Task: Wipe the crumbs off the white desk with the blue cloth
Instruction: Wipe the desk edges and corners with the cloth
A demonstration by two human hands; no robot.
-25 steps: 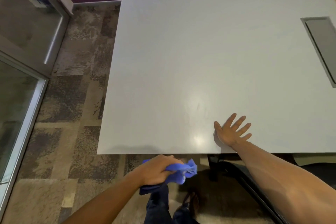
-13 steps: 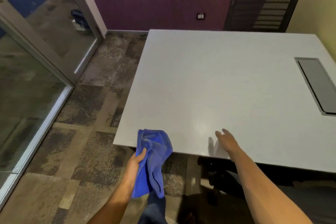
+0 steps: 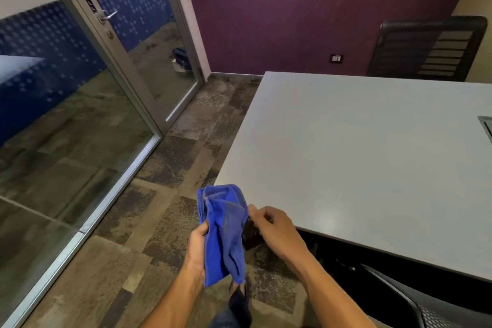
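The blue cloth [image 3: 225, 231] hangs crumpled in front of me, off the near left corner of the white desk [image 3: 367, 157]. My left hand [image 3: 196, 250] grips the cloth's left side from behind. At the cloth's upper right edge my right hand [image 3: 277, 229] pinches the fabric with thumb and fingers. Both hands are over the floor, clear of the desk top. I see no crumbs on the desk from here.
A glass door [image 3: 138, 42] and glass wall stand at the left. A black mesh chair [image 3: 426, 50] is behind the desk's far edge, another chair [image 3: 426, 303] at bottom right. A grey cable hatch [image 3: 487, 125] sits at the desk's right edge. Carpeted floor lies between desk and door.
My right hand has left the desk top and come to the cloth. The cloth has been lifted higher, and my view has swung left and up toward the door.
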